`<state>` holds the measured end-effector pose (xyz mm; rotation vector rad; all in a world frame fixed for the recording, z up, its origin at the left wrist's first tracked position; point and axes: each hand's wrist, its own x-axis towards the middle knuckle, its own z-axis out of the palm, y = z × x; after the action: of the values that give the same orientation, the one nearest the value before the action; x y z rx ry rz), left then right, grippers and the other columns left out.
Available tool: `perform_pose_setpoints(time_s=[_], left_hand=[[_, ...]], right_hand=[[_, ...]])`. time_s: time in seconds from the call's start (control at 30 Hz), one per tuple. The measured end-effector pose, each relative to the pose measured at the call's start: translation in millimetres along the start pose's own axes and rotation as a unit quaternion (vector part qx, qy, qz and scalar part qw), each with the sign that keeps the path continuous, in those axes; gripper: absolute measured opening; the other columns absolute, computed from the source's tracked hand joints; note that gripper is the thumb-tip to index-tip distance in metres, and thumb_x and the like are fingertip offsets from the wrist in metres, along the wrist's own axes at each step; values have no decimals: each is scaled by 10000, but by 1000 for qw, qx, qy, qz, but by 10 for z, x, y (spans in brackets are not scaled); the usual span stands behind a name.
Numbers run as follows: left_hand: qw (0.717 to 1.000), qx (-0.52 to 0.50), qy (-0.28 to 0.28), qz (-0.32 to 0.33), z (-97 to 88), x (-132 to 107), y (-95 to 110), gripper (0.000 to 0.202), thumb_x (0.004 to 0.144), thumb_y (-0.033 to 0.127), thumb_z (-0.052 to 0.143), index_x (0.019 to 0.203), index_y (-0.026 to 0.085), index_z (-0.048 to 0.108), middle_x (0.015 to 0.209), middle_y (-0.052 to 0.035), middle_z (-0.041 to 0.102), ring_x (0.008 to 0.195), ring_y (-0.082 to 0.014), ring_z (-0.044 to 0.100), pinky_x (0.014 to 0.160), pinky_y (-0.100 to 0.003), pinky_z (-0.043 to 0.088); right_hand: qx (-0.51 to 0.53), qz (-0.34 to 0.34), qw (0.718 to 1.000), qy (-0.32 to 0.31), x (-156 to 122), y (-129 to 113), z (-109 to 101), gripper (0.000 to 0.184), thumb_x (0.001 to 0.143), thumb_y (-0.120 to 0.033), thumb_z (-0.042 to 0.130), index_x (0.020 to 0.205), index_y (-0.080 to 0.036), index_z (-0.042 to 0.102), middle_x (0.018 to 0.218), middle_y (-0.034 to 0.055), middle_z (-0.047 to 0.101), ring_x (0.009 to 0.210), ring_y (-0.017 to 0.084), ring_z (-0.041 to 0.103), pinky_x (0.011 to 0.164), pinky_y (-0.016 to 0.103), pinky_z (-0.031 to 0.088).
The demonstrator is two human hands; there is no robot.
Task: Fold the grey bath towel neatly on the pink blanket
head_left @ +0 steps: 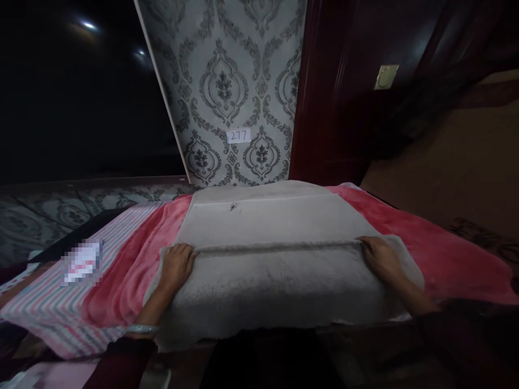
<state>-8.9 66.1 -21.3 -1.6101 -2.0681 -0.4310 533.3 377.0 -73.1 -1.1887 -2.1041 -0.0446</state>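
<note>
A grey plush cloth (259,275) lies spread over a pink-red blanket, with a raised crosswise edge running between my two hands. At the left end of that edge, my left hand (177,263) has its fingers curled over the cloth. My right hand (377,256) grips the right end, its thumb side toward the middle; the fingertips are partly hidden. Beyond the edge the cloth looks smoother, with a small dark mark near its far left. Its near part hangs down toward my body.
The pink-red blanket (430,243) shows on both sides. A striped cloth (57,302) lies at left, with a blurred white packet (83,263) on it. Behind stand a large dark screen (81,97), patterned wall with a "277" label (238,135), and cardboard (454,162) at right.
</note>
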Motion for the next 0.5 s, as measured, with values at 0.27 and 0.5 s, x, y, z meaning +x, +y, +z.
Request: perform_pose_setpoints(time_s=[0.27,0.5], left_hand=[[997,14,79,2,-355,-74,-11,264,975,328,391,810,235,575,810,-115,653,827,-289,598,760,-412,411],[980,81,181,31,-1073,-55,-33,315,965,376,384,709,256,521,662,-50,535,661,-229,513,617,-357,322]], right_hand=[[-58,-35,997,29,25,-56,-535,285,866,-263,425,911,-214,702,946,160,755,911,317,695,826,436,528],[-158,-73,969,173,-87,-190,-1221,266,856,-256,442,949,-210,687,812,137,702,796,300,660,732,414,471]])
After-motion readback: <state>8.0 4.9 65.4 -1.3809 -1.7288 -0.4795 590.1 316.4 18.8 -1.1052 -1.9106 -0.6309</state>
